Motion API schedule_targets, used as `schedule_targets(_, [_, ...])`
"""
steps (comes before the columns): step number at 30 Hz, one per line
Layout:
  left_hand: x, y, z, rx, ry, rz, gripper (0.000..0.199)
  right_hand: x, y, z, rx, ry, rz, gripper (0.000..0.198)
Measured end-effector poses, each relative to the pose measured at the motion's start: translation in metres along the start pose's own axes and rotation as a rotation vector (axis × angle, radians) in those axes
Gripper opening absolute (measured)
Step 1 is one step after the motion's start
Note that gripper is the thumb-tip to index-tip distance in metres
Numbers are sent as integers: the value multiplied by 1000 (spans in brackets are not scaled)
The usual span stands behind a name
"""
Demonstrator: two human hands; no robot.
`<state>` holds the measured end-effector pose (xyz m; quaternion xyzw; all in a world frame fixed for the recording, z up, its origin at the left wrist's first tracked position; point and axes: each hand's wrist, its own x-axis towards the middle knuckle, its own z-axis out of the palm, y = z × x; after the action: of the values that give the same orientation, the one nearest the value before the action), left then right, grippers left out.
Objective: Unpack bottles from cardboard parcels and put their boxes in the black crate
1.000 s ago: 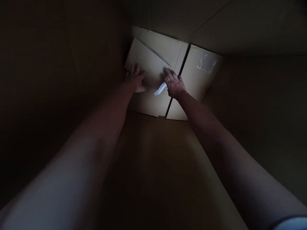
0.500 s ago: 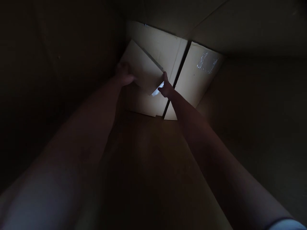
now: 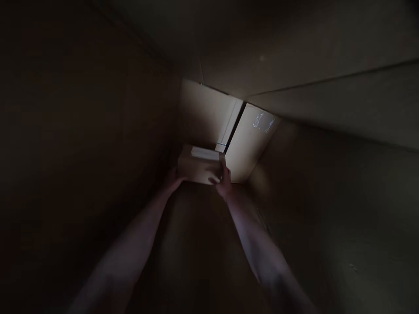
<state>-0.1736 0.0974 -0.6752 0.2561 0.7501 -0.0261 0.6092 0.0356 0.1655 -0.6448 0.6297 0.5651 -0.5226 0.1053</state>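
Between my two hands is a small brown cardboard box (image 3: 196,170) with a white label (image 3: 204,153) on its upper face. At the box's left end, my left hand (image 3: 175,178) is closed on it, with most fingers hidden in shadow. My right hand (image 3: 224,181) grips the right end, fingers against the side and front. The box is held low, near the close edge of the lit cardboard floor.
Tall dark cardboard walls (image 3: 294,78) surround my arms on all sides. Lit flaps form the bottom: a left flap (image 3: 209,104) and a right flap (image 3: 252,148) with shiny tape (image 3: 263,122), a dark gap between them.
The box has turned, so its labelled face now shows. It sits closer to the near wall, with both hands still on it. The view has shifted, and the floor flaps appear lower.
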Motion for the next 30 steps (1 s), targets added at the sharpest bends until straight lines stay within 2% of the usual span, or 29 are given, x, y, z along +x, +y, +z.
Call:
schedule_targets(2, [-69, 0, 8, -240, 30, -45, 71, -83, -25, -26, 80, 57, 32, 85])
schedule_targets(4, [-137, 22, 14, -363, 75, -23, 74, -159, -53, -75, 116, 35, 15, 89])
schedule_targets(7, [-226, 88, 18, -479, 74, 70, 74, -257, -87, -173, 99, 31, -55, 93])
schedule_targets(8, [-250, 112, 19, -505, 118, 74, 77, -286, -94, -203, 93, 9, -85, 94])
schedule_targets(10, [-287, 149, 19, -558, 91, 141, 84, -335, -97, -246, 75, 42, -86, 98])
schedule_targets(11, [-298, 161, 18, -601, 74, 216, 86, -355, -94, -256, 69, 85, -96, 101])
schedule_targets(14, [-310, 173, 11, -675, -47, 449, 87, -386, -82, -254, 53, 295, -124, 108])
schedule_targets(17, [-316, 176, -2, -605, -93, 525, 87, -390, -86, -244, 38, 471, -153, 107])
schedule_targets(20, [-345, 184, -16, -517, -13, 568, 82, -395, -106, -253, 45, 515, -227, 94])
schedule_targets(25, [-422, 193, -26, -395, 141, 615, 72, -414, -118, -266, 142, 604, -289, 84])
schedule_targets(30, [-490, 196, -25, -385, 300, 748, 58, -463, -125, -281, 347, 621, -330, 77])
